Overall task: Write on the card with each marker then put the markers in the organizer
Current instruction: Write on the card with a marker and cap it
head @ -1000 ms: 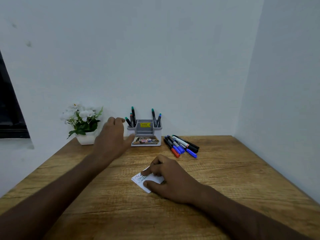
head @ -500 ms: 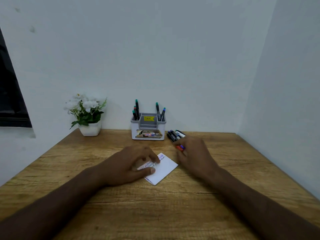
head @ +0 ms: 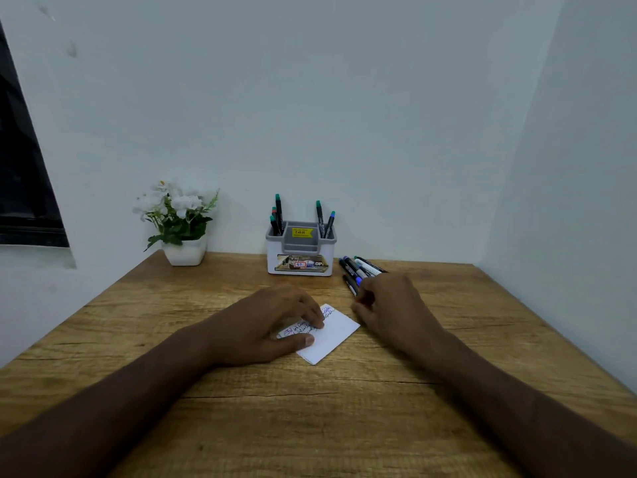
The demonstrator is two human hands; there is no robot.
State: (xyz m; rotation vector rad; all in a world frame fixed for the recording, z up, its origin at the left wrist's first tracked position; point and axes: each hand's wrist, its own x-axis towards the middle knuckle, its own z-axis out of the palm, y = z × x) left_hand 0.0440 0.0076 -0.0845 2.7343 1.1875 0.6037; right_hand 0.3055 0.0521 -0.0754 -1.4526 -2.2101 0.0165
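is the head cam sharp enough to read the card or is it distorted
Head view: dim, even light, no glare; wide-angle bends the desk edges; the card shows handwriting too small to read, partly covered by the left hand; the right hand hides the nearer markers.

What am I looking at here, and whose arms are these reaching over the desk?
There is no machine: a person wears a camera on the head, looking down at their own hands. The left hand rests on a white paper card with handwriting on the wooden table. The right hand reaches into a loose pile of dark markers with coloured caps; whether it has a grip on one is hidden. Behind stand a grey and white plastic organizer already holding markers, and a white pot of white flowers.
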